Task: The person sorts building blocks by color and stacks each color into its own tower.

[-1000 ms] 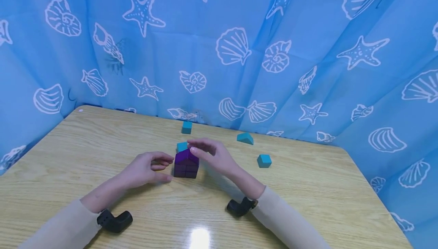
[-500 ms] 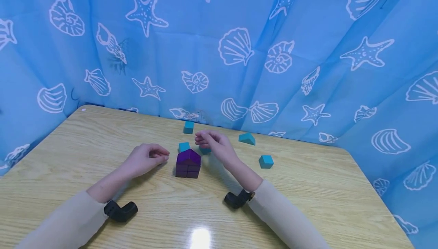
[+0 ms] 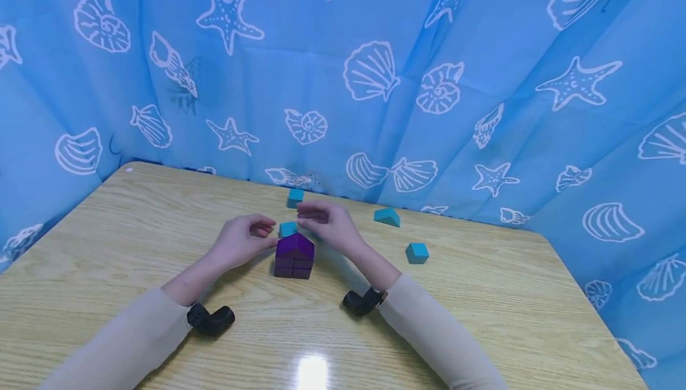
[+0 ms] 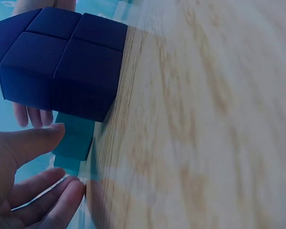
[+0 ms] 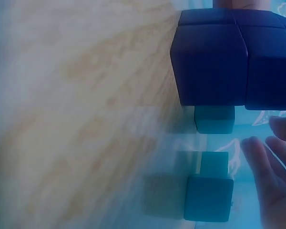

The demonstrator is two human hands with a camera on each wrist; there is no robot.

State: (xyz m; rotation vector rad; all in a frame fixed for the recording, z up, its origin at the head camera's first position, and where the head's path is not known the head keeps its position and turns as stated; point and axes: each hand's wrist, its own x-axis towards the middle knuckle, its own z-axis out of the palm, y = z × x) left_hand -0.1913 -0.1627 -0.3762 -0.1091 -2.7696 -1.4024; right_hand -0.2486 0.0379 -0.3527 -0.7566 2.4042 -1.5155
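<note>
A purple block house stands peaked-roof up on a wood-grain worktop as two bare hands hover around teal blocks behind it.

The house sits just left of the worktop's middle; a stray teal cube lies well apart to its right. The left hand curves its fingers, thumb spread wide; whether it touches the rear teal cube, close behind the house, cannot be told. The right hand, narrowly parted between thumb and bent fingers, hangs near a teal block. Farther, a teal wedge and far teal cube lie near the far edge, before a seashell-print curtain.
</note>
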